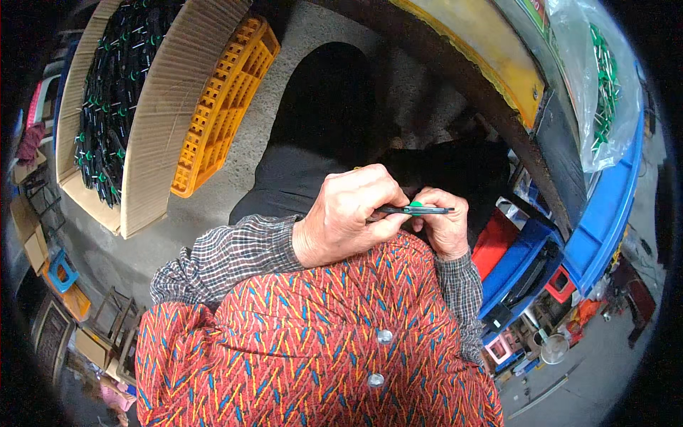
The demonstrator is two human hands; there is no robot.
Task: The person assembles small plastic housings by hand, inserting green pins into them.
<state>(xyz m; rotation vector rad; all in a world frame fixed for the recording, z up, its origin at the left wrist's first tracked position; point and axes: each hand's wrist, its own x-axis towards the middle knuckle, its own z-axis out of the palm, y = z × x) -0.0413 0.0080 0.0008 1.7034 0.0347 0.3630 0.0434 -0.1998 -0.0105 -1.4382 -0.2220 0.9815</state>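
Observation:
Over my lap, my left hand [353, 212] pinches a slim black rod-shaped piece [434, 211] with a bright green part [415, 206] near its middle. The rod's dark end points to the right. Close beside it, my right hand [447, 224] is closed, its thumb and fingers curled at the green part and under the rod. What lies inside the curled fingers is hidden. A tall cardboard box [167, 99] at the left is packed with similar black pieces [117, 92] that show green and white bits.
Beside the box leans an orange plastic crate [226, 107]. A worn yellow-topped table [477, 35] curves across the upper right. On a blue tray [615, 228] lies a clear bag [580, 43] of small green-and-white parts [605, 92]. Below it sits a blue bin [516, 267] with black items.

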